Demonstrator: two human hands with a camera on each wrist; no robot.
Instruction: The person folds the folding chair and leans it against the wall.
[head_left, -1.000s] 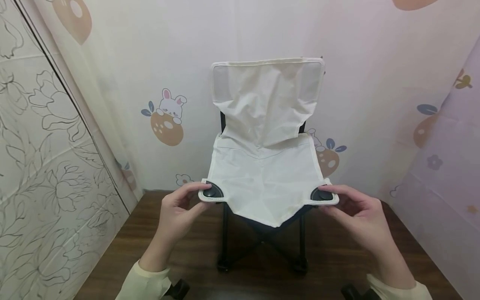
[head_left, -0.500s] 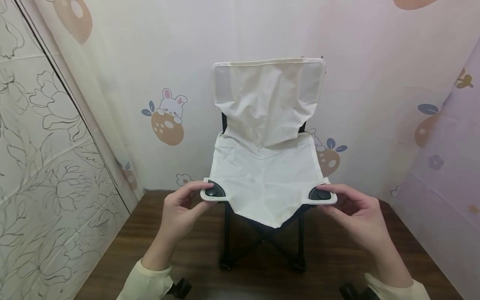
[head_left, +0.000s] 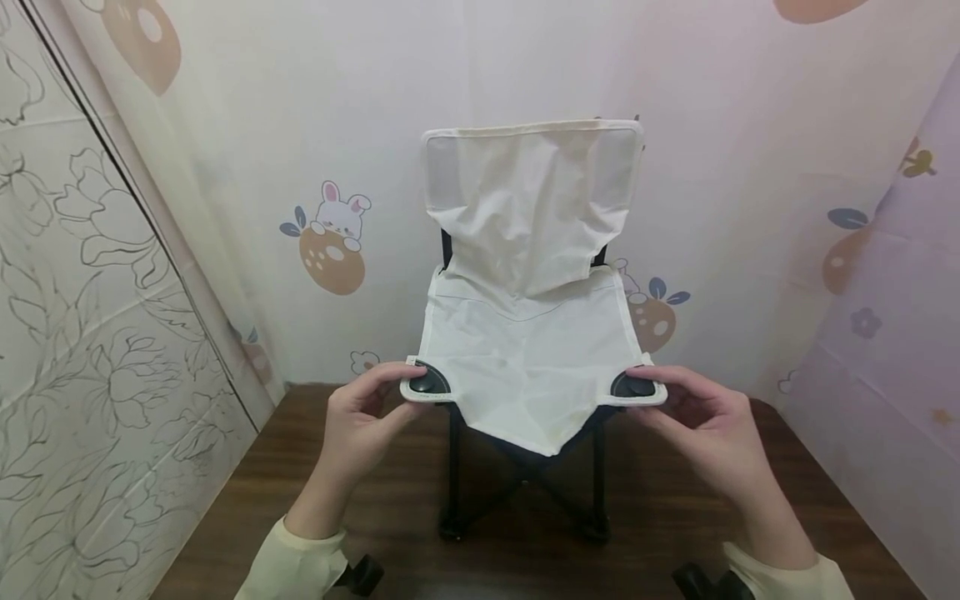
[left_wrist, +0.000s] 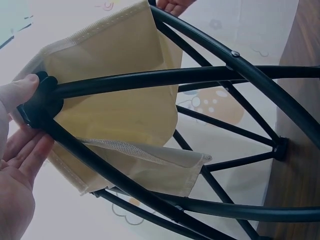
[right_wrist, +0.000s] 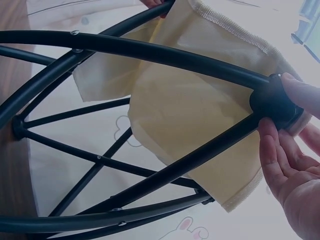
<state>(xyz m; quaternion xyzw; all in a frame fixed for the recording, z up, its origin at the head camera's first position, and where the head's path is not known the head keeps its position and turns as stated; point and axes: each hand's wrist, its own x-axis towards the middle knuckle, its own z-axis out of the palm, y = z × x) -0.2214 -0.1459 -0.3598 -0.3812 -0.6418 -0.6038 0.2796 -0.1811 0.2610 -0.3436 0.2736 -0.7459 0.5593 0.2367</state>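
Place: a snug, cloth-lined nook, home or studio impossible to tell!
Back cloth [head_left: 525, 67]: pale, and there's a rabbit [head_left: 343, 215] peeking over brown fruit [head_left: 332, 262]!
Left panel [head_left: 45, 333]: outlined flowers [head_left: 135, 375] throughout.
Right cloth [head_left: 885, 358]: lilac-tinged.
Tabletop [head_left: 382, 508]: dark wood grain, right between them.

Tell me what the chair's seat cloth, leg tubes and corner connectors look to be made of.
Seat cloth: woven fabric, perhaps canvas or polyester, matte off-white; it creases and has stitched edges.
Leg tubes: probably metal with a dark coating; slim, slightly glossy, with shiny rivets.
Corner connectors: likely moulded plastic; black, smooth and rounded, though painted metal can't be ruled out.
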